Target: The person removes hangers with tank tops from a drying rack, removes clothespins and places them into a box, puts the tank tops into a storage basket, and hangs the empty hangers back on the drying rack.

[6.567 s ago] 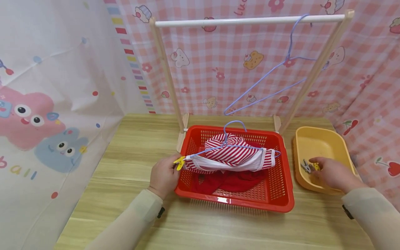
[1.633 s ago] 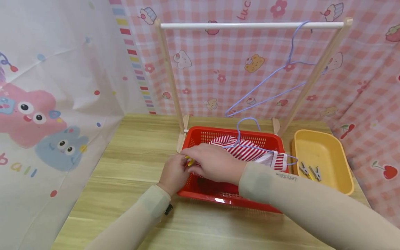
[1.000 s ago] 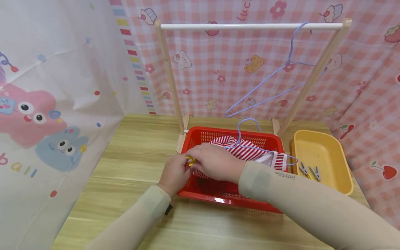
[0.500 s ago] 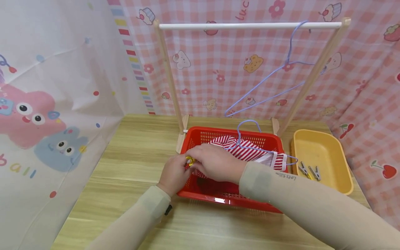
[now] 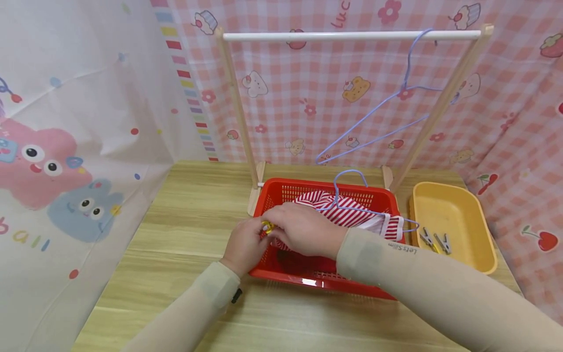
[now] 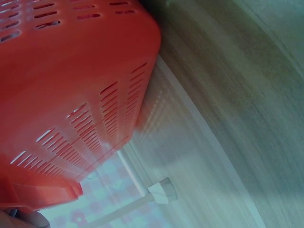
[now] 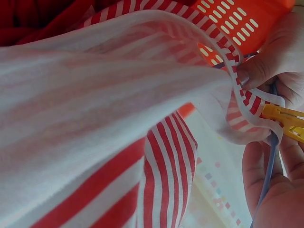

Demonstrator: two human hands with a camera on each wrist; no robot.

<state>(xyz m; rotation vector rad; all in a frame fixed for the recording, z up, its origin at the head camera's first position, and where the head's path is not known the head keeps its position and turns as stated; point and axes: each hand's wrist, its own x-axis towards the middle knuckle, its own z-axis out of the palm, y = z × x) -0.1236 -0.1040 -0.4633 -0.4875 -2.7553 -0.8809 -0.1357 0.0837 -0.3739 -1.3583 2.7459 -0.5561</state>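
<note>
Both hands meet at the left end of a violet wire hanger (image 5: 336,201) carrying a red-and-white striped garment (image 5: 358,216). A yellow clothespin (image 5: 267,227) sits between their fingertips; in the right wrist view the clothespin (image 7: 287,122) bites the garment's white-trimmed edge. My left hand (image 5: 244,247) holds the garment's end with bent fingers. From the right, my right hand (image 5: 308,230) reaches across the red basket (image 5: 316,284), thumb and fingers closed around the clothespin; its exact fingertip contact is hidden. A thumb (image 7: 254,71) presses the striped cloth in the right wrist view.
A yellow bin (image 5: 481,220) at the right holds several clothespins (image 5: 444,243). Behind the basket stands a wooden rack with a white bar (image 5: 347,36); a second violet hanger (image 5: 362,116) hangs from it. Dark red cloth (image 5: 303,262) lies in the basket.
About six seconds ago my right hand was in the yellow bin; it has since come left to the clothespin. The garment and hanger shifted slightly right. Over the last second hardly anything moved.
</note>
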